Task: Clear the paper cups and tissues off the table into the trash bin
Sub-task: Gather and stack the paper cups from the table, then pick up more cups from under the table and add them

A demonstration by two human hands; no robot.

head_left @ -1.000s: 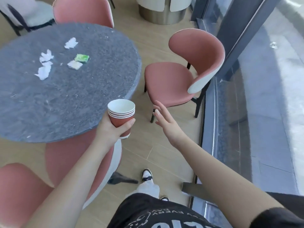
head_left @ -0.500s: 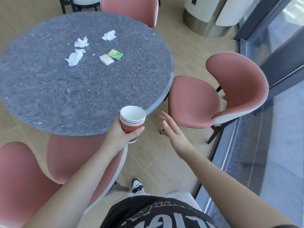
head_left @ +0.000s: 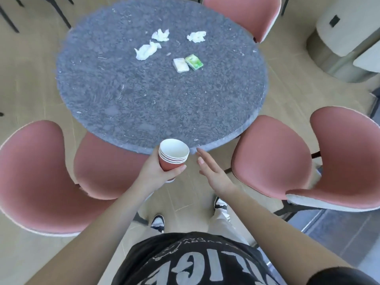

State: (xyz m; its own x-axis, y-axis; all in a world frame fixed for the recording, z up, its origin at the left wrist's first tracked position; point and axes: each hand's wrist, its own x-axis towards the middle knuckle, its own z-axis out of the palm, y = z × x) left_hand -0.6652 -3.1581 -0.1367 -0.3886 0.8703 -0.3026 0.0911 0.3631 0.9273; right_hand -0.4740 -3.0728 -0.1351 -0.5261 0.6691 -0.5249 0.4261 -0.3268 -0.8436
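Paper cups (head_left: pixel 173 157), nested stack: gripped in my left hand (head_left: pixel 157 173), at the table (head_left: pixel 144 103) near edge. Right hand (head_left: pixel 213 173) open beside, empty. Tissues (head_left: pixel 147 50) lie across the table, far side.

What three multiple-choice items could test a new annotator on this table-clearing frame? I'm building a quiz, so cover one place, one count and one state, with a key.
1. Where is the stack of paper cups?
A. On the table
B. In the left hand
C. On a chair

2. How many crumpled tissues lie on the table?
A. One
B. Three
C. Six

3. How is the right hand?
A. Open, holding nothing
B. Gripping a tissue
C. Resting on the table

Key: 1 B, the left hand grips the stack off the table's near edge. 2 B, three white wads sit at the far side. 3 A, its fingers are straight beside the cups.
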